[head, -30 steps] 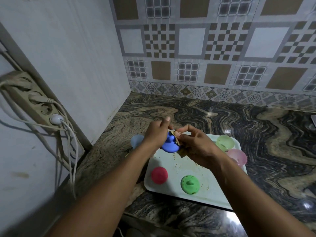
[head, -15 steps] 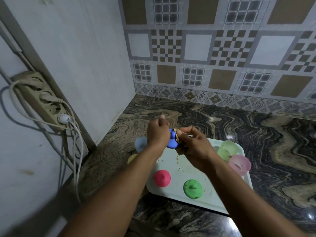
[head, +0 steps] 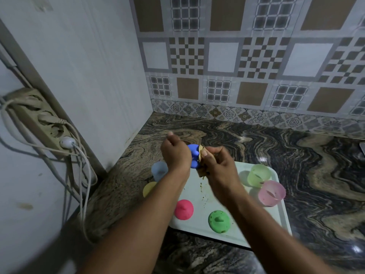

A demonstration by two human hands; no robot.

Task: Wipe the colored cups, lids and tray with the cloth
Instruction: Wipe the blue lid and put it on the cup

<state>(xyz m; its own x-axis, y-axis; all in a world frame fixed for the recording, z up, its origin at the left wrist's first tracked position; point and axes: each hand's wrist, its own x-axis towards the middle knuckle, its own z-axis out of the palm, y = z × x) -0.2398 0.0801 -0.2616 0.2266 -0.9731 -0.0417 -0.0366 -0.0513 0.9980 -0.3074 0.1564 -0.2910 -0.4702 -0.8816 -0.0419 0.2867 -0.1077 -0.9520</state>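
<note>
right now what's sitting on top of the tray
On the tray stand a pink lid, a green lid, a green cup and a pink cup, plus brown smears. The forearms cover its middle and far-left corner, so that part is unseen.

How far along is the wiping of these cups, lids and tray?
In hand: the left hand holds the blue lid, the right hand presses the cloth on it. Perhaps done: blue cup and yellow piece, off the tray. Left: pink lid, speckled green lid, green cup, pink cup, crumby tray.
</note>
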